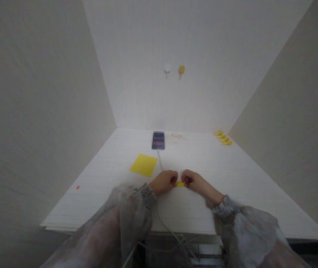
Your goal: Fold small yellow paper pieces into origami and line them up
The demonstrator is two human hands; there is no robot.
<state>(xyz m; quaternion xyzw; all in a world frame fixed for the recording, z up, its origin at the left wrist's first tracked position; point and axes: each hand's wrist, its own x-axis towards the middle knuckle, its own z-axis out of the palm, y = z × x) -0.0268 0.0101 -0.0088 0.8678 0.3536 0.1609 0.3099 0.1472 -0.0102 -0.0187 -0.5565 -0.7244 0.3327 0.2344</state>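
Observation:
My left hand (165,181) and my right hand (194,181) face each other over the white table, a small gap between them. Both are closed on a small piece of folded yellow paper (180,184), one at each end. My fingers hide most of it, so its full shape cannot be seen. Left of my left hand a flat yellow paper square (144,165) lies on the table. Several folded yellow paper pieces (223,138) stand in a slanting row at the table's back right corner.
A phone (158,140) with a blurred screen lies near the back wall, its white cable (159,160) running under my left wrist and over the front edge. A small orange scrap (78,187) is at the left. Two hooks, white (167,68) and yellow (181,69), are on the back wall.

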